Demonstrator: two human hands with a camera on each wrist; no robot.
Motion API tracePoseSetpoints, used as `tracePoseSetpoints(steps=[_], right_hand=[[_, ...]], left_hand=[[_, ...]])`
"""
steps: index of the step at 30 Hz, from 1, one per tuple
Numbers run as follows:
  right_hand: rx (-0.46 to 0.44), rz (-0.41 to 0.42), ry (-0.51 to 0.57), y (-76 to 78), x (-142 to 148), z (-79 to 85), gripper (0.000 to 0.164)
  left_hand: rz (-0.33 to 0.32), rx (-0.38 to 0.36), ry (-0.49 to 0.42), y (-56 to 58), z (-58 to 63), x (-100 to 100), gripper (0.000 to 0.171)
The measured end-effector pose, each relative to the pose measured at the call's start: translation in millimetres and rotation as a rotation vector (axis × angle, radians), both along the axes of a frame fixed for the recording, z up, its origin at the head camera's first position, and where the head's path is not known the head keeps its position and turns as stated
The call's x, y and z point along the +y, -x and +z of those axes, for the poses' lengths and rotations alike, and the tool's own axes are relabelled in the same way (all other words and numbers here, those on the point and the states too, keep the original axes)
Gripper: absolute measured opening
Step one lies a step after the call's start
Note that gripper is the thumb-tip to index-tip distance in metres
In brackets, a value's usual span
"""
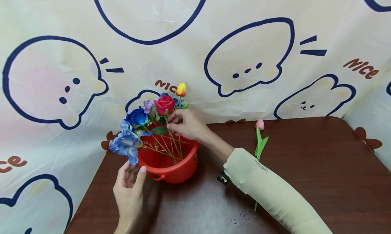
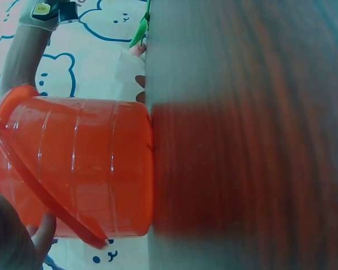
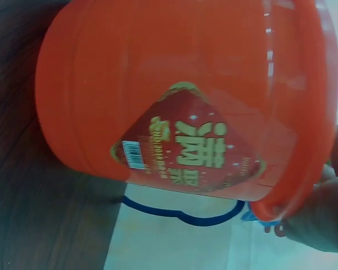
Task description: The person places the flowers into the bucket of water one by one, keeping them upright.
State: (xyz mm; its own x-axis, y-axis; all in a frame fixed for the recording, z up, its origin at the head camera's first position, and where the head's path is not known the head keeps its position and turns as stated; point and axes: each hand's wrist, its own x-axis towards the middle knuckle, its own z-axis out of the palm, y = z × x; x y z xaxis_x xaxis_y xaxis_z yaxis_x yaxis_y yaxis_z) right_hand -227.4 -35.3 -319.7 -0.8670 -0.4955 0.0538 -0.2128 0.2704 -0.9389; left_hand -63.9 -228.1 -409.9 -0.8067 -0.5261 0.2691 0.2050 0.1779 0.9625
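Note:
A red plastic bucket (image 1: 180, 173) stands on the table, holding several artificial flowers that lean left. Among them are a red rose (image 1: 164, 104), a blue rose (image 1: 137, 116), a pale blue iris-like flower (image 1: 126, 144) and an upright yellow-orange tulip (image 1: 181, 89). Over the bucket, my right hand (image 1: 189, 125) pinches the red rose's stem just below the bloom. My left hand (image 1: 129, 190) is at the bucket's near left side, fingers loosely bent under the pale blue flower. In the left wrist view its thumb overlaps the bucket (image 2: 90, 157) beside the lowered handle (image 2: 45, 191).
A pink tulip (image 1: 260, 124) with green leaves lies on the brown table (image 1: 320, 173), right of the bucket, its stem partly behind my right sleeve (image 1: 268, 190). A cartoon-printed cloth (image 1: 171, 64) hangs behind the table. A diamond-shaped label (image 3: 197, 140) marks the bucket's side.

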Motion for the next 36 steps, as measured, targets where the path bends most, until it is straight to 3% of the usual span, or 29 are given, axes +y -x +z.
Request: tracePoseSetpoints(steps=[7, 13, 26, 36], right_hand=[[-0.148, -0.070, -0.017, -6.7, 16.1, 12.4, 0.028], [-0.138, -0.160, -0.010, -10.7, 36.4, 16.8, 0.034], [-0.068, -0.224, 0.051, -25.0, 105.9, 10.2, 0.038], [-0.100, -0.340, 0.106, -36.2, 163.4, 5.7, 0.038]], left_hand=[[-0.008, 0.010, -0.005, 0.4, -1.4, 1.0, 0.044], [-0.009, 0.016, -0.023, -0.3, -2.0, 0.7, 0.044], [-0.017, 0.023, -0.039, 0.9, -2.6, 0.5, 0.044], [-0.020, 0.015, -0.050, 1.4, -1.2, 1.0, 0.044]])
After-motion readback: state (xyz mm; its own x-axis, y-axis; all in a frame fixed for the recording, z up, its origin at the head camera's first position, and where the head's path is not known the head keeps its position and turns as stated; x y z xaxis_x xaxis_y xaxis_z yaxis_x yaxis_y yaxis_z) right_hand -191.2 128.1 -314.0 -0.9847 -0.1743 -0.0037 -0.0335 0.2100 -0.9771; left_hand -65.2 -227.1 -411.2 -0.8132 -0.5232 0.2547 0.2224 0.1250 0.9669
